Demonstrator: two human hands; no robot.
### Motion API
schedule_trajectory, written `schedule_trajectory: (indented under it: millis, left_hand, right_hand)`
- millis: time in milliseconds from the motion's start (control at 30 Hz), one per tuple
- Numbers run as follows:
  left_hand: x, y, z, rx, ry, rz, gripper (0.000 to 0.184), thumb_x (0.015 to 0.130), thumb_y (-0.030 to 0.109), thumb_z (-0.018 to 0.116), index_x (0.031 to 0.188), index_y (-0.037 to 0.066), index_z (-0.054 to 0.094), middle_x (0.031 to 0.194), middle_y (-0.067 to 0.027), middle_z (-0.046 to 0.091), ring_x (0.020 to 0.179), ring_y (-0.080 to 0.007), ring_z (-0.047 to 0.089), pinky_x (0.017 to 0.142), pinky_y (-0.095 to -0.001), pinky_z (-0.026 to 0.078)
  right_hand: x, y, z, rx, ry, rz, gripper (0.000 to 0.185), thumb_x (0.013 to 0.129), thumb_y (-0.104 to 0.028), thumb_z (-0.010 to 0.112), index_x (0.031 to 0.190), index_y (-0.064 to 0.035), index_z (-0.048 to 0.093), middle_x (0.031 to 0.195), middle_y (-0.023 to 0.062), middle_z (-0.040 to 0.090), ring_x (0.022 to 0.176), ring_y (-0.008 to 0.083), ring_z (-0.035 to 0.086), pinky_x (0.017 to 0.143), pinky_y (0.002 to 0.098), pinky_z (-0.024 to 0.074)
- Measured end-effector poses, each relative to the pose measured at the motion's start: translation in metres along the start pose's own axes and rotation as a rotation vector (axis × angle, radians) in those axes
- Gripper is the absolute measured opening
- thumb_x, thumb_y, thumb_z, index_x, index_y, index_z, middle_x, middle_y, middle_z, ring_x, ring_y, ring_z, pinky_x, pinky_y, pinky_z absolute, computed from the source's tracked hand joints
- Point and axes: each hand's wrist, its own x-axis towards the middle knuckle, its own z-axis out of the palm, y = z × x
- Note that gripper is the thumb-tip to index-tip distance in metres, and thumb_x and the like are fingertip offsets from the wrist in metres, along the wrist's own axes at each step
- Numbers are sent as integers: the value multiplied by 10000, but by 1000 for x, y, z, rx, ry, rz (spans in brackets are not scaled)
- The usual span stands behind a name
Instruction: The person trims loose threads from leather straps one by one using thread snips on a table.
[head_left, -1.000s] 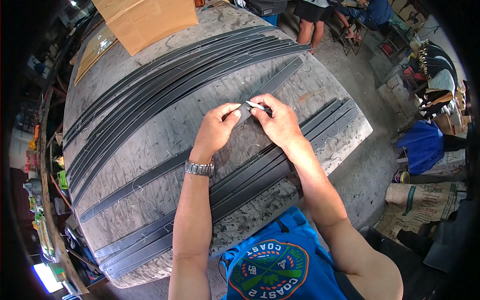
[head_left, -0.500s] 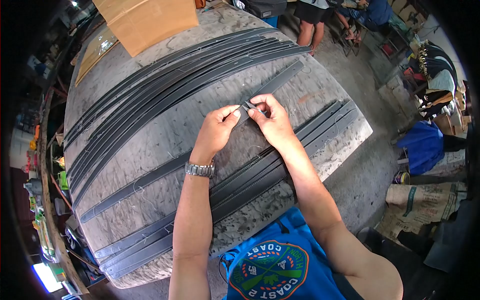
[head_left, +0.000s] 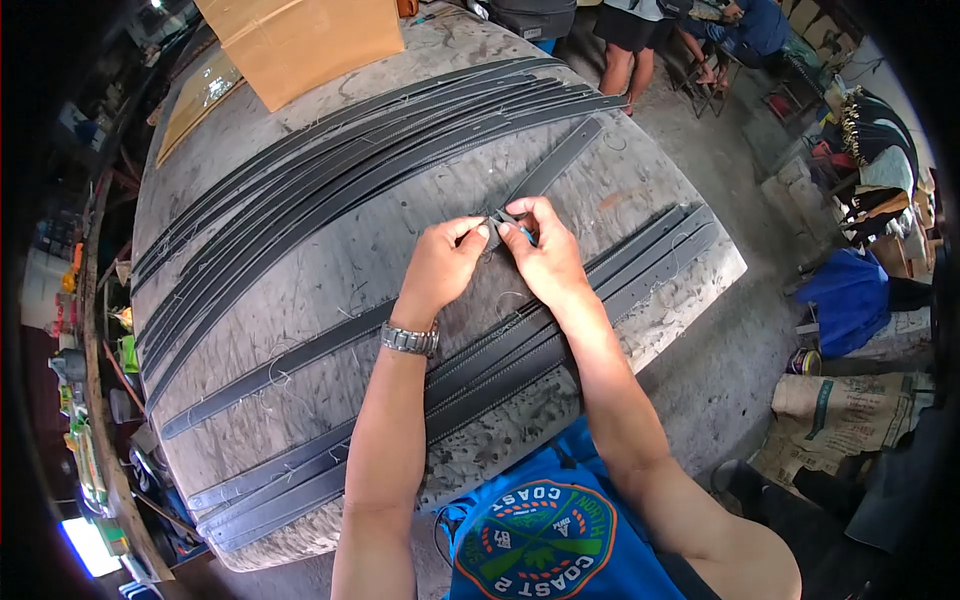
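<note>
My left hand (head_left: 445, 262), with a metal-banded watch (head_left: 409, 339) on its wrist, is closed in a pinch over a single dark belt strap (head_left: 330, 342). Whatever lies between those fingertips is too small to make out. Close beside it, my right hand (head_left: 550, 258) grips small thread snips (head_left: 506, 217); their pointed blades face the left fingertips, and a bit of blue shows by the palm. The strap runs diagonally beneath both hands, with stitching along its edge and loose thread (head_left: 278, 374) on it. My hands cover its middle stretch.
Several stitched straps (head_left: 330, 170) lie fanned across the far side of the worktable (head_left: 690, 262). Another bundle (head_left: 500, 365) lies along the near edge, under my forearms. A cardboard box (head_left: 310, 45) stands at the back. Two people (head_left: 625, 50) are beyond the table.
My left hand has shifted slightly right, its fingertips now by the snips' blades. My right hand has tilted a little, showing more blue on the snips. The straps lie as before.
</note>
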Motion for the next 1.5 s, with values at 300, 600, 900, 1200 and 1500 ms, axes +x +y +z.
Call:
schedule_trajectory:
  millis: [300, 600, 900, 1200, 1500]
  left_hand:
    - [-1, -5, 3, 79, 3, -26, 260, 993, 191, 638, 1088, -28, 740, 671, -45, 631, 624, -75, 539, 591, -301, 446]
    - [2, -7, 0, 117, 16, -40, 289, 985, 212, 658, 1154, -10, 736, 818, -112, 712, 710, -141, 627, 692, -306, 497]
    - [-5, -3, -1, 489, 88, 159, 235, 884, 240, 754, 1079, 116, 794, 1050, -44, 689, 944, -242, 682, 842, -398, 522]
    - [5, -1, 19, 730, 286, 227, 162, 899, 231, 771, 982, 93, 783, 1001, -86, 672, 903, -284, 665, 803, -408, 531]
    - [11, -1, 29, 577, 342, 76, 128, 947, 126, 687, 1012, 17, 675, 989, -140, 681, 884, -307, 678, 789, -420, 535]
  right_hand:
    - [6, 4, 6, -528, -34, -63, 318, 998, -380, 616, 1113, -85, 576, 817, 156, 691, 676, 355, 669, 651, 439, 537]
    - [31, -20, -52, 395, -85, 72, 310, 1003, -354, 680, 1079, -57, 634, 803, -2, 601, 763, 102, 533, 711, 273, 435]
    - [60, 13, -46, -485, -202, -26, 492, 915, -434, 736, 1288, -118, 675, 1167, 173, 749, 1143, 363, 694, 962, 465, 528]
    - [63, 17, -44, -575, -249, -76, 424, 936, -441, 725, 1151, -81, 660, 1070, 175, 757, 1071, 385, 704, 906, 487, 535]
    - [62, 18, -45, -583, -270, -150, 373, 951, -398, 713, 1075, -56, 628, 1047, 197, 746, 1041, 401, 706, 882, 495, 545]
